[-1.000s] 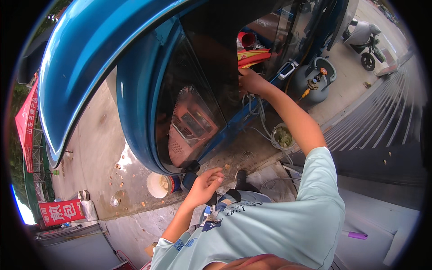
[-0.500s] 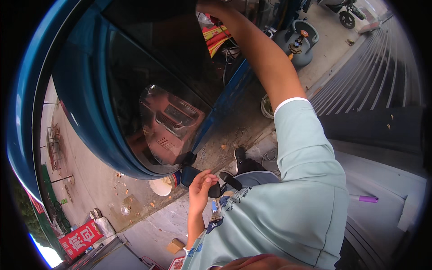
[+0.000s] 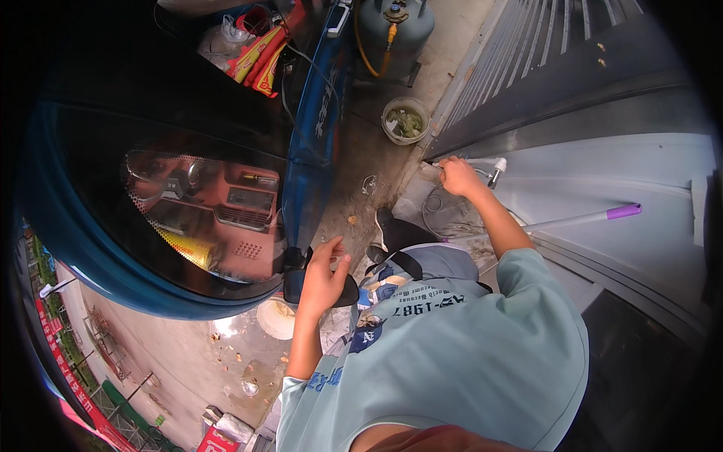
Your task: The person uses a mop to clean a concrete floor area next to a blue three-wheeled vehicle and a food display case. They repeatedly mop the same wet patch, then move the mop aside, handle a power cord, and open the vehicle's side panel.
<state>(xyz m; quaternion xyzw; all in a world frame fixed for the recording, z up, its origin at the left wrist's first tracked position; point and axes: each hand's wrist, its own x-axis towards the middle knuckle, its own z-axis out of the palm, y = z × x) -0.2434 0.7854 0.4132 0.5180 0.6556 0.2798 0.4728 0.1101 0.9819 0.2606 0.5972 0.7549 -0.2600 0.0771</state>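
Observation:
My left hand [image 3: 324, 277] is raised in front of the black side mirror [image 3: 349, 293] of a blue vehicle [image 3: 300, 177]. Its fingers are loosely bent and apart, with nothing in them; whether it touches the mirror I cannot tell. Over on the right, my right hand [image 3: 457, 176] hangs with its back upward and its fingers slightly curled, seemingly holding nothing. Close beside it is a white tap-like fitting [image 3: 498, 167] at the foot of the grey metal wall. Through the vehicle's glass a pink dashboard [image 3: 252, 242] shows.
A bucket with greenish contents [image 3: 407, 122] stands ahead, below a grey gas cylinder [image 3: 395, 34] with a yellow hose. A white pole with a purple handle [image 3: 623, 212] leans at the right. Red-and-yellow packages [image 3: 260, 64] lie inside the vehicle. Another pale bucket [image 3: 276, 319] stands beneath the mirror.
My right arm has come down from the vehicle's upper opening to the wall side at the right. My left hand has risen slightly beside the mirror. The view has shifted toward the right.

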